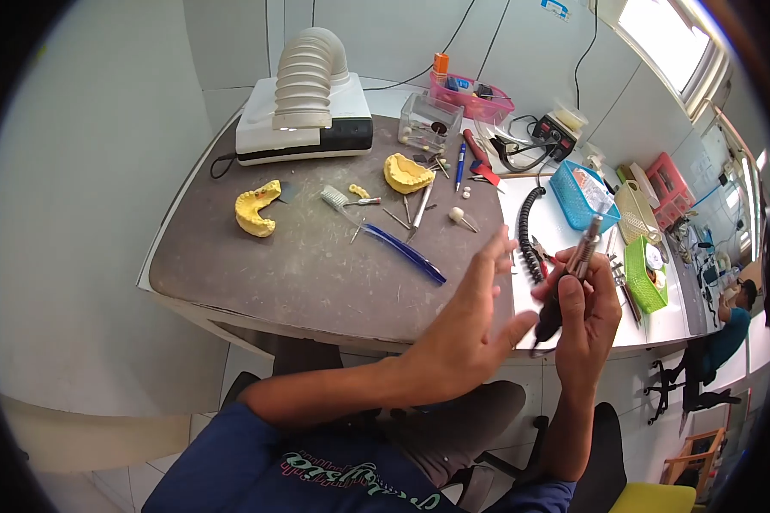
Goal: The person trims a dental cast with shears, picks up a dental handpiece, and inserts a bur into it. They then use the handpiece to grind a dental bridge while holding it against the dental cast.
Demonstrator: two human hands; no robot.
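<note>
We show a curved workbench (316, 282) with a dusty brown top, bearing a white extraction unit (304, 124) at the rear, 1 yellow dental cast (255, 209) at left, a 2nd cast (407, 173) near centre and a blue toothbrush (385, 237) lying among scattered burs. To the right we mark a blue pen (459, 165), a clear box (428, 120), a coiled black cable (530, 231), a blue basket (580, 195) and a green basket (644, 274).

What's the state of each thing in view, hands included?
handpiece: tilted, tip up, gripped in right hand.
left hand: open, fingers spread, thumb by the handpiece's lower end.
toothbrush: lying flat on table.
arch cast: resting on table, untouched.
full cast: resting on table, untouched.
coiled cable: lying on white counter.
</note>
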